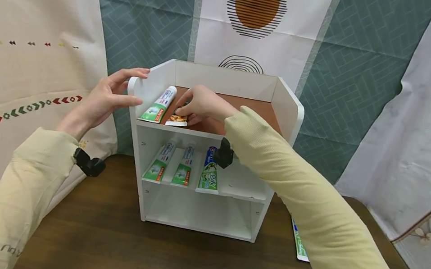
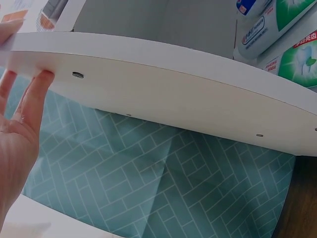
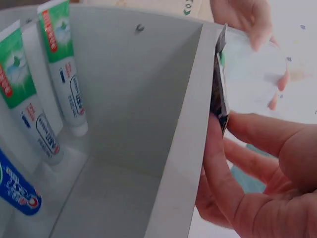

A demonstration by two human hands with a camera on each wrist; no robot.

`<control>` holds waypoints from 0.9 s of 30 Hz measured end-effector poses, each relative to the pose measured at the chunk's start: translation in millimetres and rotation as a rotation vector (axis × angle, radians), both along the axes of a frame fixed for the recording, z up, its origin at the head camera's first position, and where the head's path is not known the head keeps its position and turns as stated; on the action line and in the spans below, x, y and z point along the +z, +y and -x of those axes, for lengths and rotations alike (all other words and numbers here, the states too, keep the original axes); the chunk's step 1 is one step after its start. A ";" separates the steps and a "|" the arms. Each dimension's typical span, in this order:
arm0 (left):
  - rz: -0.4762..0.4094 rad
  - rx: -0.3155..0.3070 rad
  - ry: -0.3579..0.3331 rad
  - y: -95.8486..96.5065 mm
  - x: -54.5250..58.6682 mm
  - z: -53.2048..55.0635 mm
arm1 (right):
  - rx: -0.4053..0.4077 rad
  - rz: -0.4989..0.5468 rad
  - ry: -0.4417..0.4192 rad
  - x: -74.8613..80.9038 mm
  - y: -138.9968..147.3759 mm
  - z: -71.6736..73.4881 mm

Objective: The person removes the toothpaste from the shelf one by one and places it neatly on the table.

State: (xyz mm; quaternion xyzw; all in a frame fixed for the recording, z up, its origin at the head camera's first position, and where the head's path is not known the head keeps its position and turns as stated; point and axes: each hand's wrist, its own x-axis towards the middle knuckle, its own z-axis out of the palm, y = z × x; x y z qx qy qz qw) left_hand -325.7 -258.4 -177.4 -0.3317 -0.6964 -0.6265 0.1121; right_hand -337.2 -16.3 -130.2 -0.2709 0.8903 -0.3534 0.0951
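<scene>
On the top shelf, my right hand [image 1: 203,105] pinches a dark tube [image 1: 178,120] with orange-brown print and a flat white end. In the right wrist view its thin end edge shows between thumb and fingers, beside the shelf's front edge; the fingers hide much of it. A green and white toothpaste tube [image 1: 158,106] lies to its left, against the side wall. My left hand [image 1: 101,99] holds the left side panel [image 2: 173,87] of the white shelf unit [image 1: 203,230] near its upper front corner, the thumb over the edge and fingertips on the outer face.
Two green and white toothpaste tubes [image 1: 160,161] and a blue and green one [image 1: 209,174] lie on the middle shelf. Another tube [image 1: 300,243] is on the brown table [image 1: 190,263] at the right, partly behind my right sleeve. Patterned cloths [image 1: 144,20] hang behind.
</scene>
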 end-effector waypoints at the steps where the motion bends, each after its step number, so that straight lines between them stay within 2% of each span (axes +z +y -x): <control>1: -0.003 -0.001 0.000 -0.4 0.3 -0.3 | -0.020 0.017 -0.032 1.4 -1.6 -0.4; 4: -0.006 0.001 0.004 -1.0 1.2 -0.5 | -0.062 0.069 -0.103 4.0 -5.2 0.3; 8: 0.000 0.008 0.003 -1.0 0.4 -0.3 | -0.073 0.113 -0.165 4.4 -3.8 3.7; 16: -0.003 -0.010 0.009 0.9 -0.9 1.0 | -0.116 0.199 -0.292 4.9 13.4 5.5; 21: -0.014 -0.021 0.005 1.5 -0.8 0.4 | -0.101 0.324 -0.380 6.1 28.6 2.3; 24: -0.016 -0.026 0.003 1.3 -1.6 -0.2 | -0.089 0.382 -0.406 5.8 38.5 -0.7; 27: -0.024 -0.031 0.002 0.6 -2.2 -0.5 | -0.096 0.392 -0.380 8.1 48.4 -3.8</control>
